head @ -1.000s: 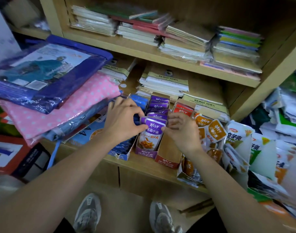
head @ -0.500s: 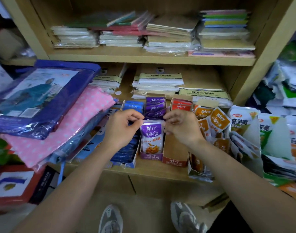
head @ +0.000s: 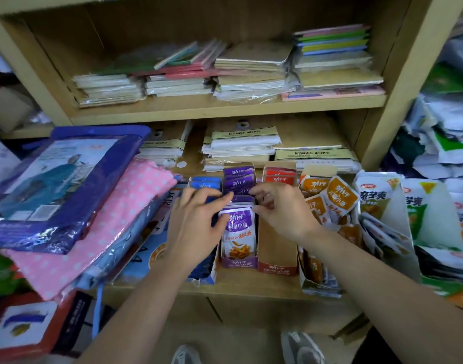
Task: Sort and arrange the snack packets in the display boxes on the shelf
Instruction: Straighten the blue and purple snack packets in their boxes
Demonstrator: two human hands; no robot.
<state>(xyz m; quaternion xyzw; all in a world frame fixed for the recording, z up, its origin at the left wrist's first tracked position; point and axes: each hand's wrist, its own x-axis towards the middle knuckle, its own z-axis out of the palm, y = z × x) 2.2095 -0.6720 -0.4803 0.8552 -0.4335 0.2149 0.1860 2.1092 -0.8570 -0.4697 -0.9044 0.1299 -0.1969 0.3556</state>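
Note:
Purple snack packets (head: 238, 232) stand in a purple display box (head: 239, 264) on the lower shelf. My left hand (head: 196, 222) lies at their left, fingers spread, with thumb and forefinger touching the front packet's left edge and top. My right hand (head: 280, 208) has its fingers curled round the top right corner of the front packets. More purple packets (head: 238, 179) fill the back of the box. The blue box (head: 204, 274) sits left, partly under my left hand. The red box (head: 276, 267) on the right holds red packets (head: 279, 176) only at its back.
Orange packets (head: 338, 195) spill from a tipped box (head: 307, 282) right of the red one. White-green bags (head: 374, 198) pile up further right. Wrapped blue and pink textiles (head: 114, 206) overhang the shelf at left. Paper stacks (head: 243, 143) lie behind the boxes.
The front purple packet has gone down into its box. My left hand's fingers have spread out from their pinch. The camera has tilted up and moved closer.

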